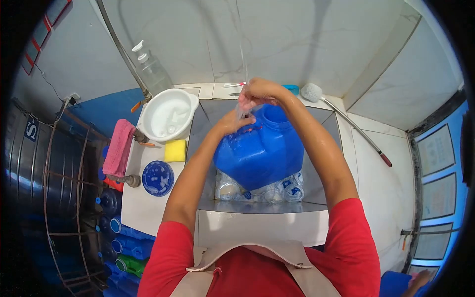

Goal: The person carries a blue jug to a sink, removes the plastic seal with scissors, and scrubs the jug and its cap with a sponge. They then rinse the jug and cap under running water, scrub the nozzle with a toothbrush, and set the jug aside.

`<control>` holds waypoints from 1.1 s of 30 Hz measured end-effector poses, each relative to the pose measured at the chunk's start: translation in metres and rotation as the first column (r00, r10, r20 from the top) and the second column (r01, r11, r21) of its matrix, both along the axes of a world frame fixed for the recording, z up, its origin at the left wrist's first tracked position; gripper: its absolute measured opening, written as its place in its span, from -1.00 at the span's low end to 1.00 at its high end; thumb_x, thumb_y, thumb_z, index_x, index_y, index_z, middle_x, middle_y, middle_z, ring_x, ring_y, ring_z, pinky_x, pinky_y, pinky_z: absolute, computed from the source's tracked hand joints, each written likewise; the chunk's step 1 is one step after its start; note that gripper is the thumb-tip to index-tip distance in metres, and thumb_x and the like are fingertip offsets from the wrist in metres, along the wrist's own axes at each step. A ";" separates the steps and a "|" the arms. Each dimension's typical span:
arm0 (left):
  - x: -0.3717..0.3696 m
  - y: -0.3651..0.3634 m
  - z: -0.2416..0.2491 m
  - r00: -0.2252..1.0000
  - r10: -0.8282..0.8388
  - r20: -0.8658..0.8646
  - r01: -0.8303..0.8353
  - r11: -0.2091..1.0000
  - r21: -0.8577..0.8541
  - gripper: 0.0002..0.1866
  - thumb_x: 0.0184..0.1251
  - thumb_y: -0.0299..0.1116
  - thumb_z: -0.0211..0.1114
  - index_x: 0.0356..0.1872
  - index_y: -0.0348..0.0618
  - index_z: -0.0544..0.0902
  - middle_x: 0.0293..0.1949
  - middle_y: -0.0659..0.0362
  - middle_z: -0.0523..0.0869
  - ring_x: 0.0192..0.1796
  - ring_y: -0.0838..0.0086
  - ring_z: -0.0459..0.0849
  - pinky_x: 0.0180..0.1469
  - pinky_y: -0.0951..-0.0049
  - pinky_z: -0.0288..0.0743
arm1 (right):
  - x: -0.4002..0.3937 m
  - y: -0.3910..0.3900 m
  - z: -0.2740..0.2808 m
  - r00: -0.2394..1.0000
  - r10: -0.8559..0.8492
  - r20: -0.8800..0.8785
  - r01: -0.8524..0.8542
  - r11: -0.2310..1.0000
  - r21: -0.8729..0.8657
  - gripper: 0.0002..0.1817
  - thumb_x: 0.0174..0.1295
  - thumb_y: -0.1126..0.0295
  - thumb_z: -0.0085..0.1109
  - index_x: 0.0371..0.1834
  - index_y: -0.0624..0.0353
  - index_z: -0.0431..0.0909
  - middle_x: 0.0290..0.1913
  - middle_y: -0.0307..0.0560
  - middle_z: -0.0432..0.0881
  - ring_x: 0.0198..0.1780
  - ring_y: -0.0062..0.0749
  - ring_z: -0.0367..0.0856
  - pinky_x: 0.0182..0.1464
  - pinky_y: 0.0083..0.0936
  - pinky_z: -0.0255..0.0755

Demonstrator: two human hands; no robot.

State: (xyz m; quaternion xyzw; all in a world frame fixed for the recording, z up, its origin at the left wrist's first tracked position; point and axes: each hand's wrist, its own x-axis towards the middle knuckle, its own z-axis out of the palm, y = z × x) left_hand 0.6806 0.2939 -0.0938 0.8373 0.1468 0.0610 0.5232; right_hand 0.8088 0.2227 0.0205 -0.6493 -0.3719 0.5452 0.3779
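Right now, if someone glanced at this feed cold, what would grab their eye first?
The big blue jug, tilted in the tiled basin at centre, with the left hand and right hand at its neck under a thin stream of water. Clear bottles lie beneath it. On the counter to the left stand a white bowl, a yellow sponge and a pink cloth.

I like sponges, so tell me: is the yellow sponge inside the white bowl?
No, the yellow sponge lies on the counter beside the white bowl, just below its rim, not inside it.
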 end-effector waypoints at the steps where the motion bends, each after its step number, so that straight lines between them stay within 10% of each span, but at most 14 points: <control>1: 0.007 -0.006 0.004 0.983 -0.032 0.181 0.053 0.992 -0.113 -0.69 0.23 -0.21 0.23 -0.14 -0.23 0.58 -0.57 0.20 0.62 -0.42 0.50 0.60 -0.40 0.55 0.48 | 0.000 0.000 0.002 1.000 0.002 0.025 -0.003 1.000 0.004 -0.79 0.17 0.50 -0.08 -0.31 0.48 0.50 -0.34 0.08 0.59 -0.37 -0.33 0.65 -0.23 -0.56 0.62; 3: 0.011 -0.007 0.012 0.934 -0.035 0.354 0.118 0.969 -0.215 -0.64 0.21 -0.23 0.25 -0.06 -0.23 0.55 -0.55 0.20 0.62 -0.42 0.50 0.60 -0.41 0.53 0.48 | -0.001 0.000 0.003 0.999 0.013 0.045 -0.012 1.000 -0.010 -0.78 0.17 0.50 -0.09 -0.33 0.47 0.50 -0.36 0.07 0.59 -0.37 -0.34 0.65 -0.23 -0.56 0.62; 9: 0.005 -0.007 0.023 0.966 -0.157 -0.207 0.101 0.961 -0.256 -0.41 0.08 -0.11 0.36 0.11 -0.20 0.46 -0.51 0.12 0.61 -0.35 0.46 0.62 -0.38 0.49 0.51 | -0.001 0.004 -0.008 0.997 -0.049 0.058 0.046 0.998 0.049 -0.85 0.10 0.54 -0.06 -0.41 0.38 0.52 -0.48 -0.03 0.56 -0.58 -0.43 0.58 -0.46 -0.61 0.56; 12: -0.012 -0.016 0.003 0.924 0.051 -0.379 -0.062 0.998 -0.017 -0.35 0.00 0.01 0.39 0.03 -0.27 0.51 -0.49 0.06 0.63 -0.41 0.44 0.63 -0.41 0.47 0.50 | 0.005 0.010 -0.014 0.989 -0.036 0.140 0.021 0.993 0.113 -0.85 0.06 0.53 -0.06 -0.48 0.32 0.54 -0.60 -0.09 0.51 -0.66 -0.44 0.51 -0.57 -0.60 0.45; 15: -0.030 -0.017 -0.012 0.996 0.042 -0.073 -0.012 0.928 0.373 -0.37 -0.08 0.12 0.40 -0.23 -0.33 0.60 -0.51 0.09 0.64 -0.48 0.51 0.60 -0.40 0.46 0.46 | 0.004 0.013 -0.016 0.965 -0.018 0.263 -0.015 0.992 0.122 -0.84 0.02 0.53 -0.08 -0.54 0.29 0.53 -0.67 -0.12 0.48 -0.69 -0.47 0.45 -0.64 -0.58 0.32; 18: -0.041 -0.021 -0.010 0.990 0.136 0.030 -0.139 0.956 0.257 -0.39 0.01 0.09 0.35 -0.20 -0.34 0.58 -0.56 0.09 0.62 -0.55 0.48 0.60 -0.43 0.41 0.48 | 0.001 0.014 -0.015 0.907 -0.043 0.419 -0.021 0.989 0.147 -0.83 0.00 0.54 -0.10 -0.58 0.31 0.52 -0.67 -0.11 0.49 -0.69 -0.48 0.45 -0.65 -0.56 0.31; 20: -0.050 -0.031 -0.011 0.957 0.195 -0.215 -0.193 0.981 0.031 -0.46 0.07 0.03 0.33 -0.19 -0.33 0.57 -0.59 0.12 0.60 -0.61 0.48 0.57 -0.49 0.44 0.47 | 0.006 0.014 -0.018 0.862 -0.048 0.505 -0.046 0.984 0.172 -0.83 0.00 0.54 -0.10 -0.59 0.33 0.52 -0.68 -0.09 0.50 -0.71 -0.45 0.47 -0.64 -0.55 0.36; 33: -0.065 -0.045 -0.010 0.934 0.267 -0.236 -0.340 0.867 -0.366 -0.49 0.27 -0.03 0.16 -0.20 -0.45 0.53 -0.65 0.09 0.58 -0.66 0.45 0.58 -0.65 0.49 0.44 | 0.002 0.002 -0.011 0.938 0.005 0.347 -0.028 0.998 0.063 -0.79 0.16 0.49 -0.08 -0.44 0.38 0.56 -0.48 0.00 0.61 -0.46 -0.35 0.65 -0.38 -0.50 0.60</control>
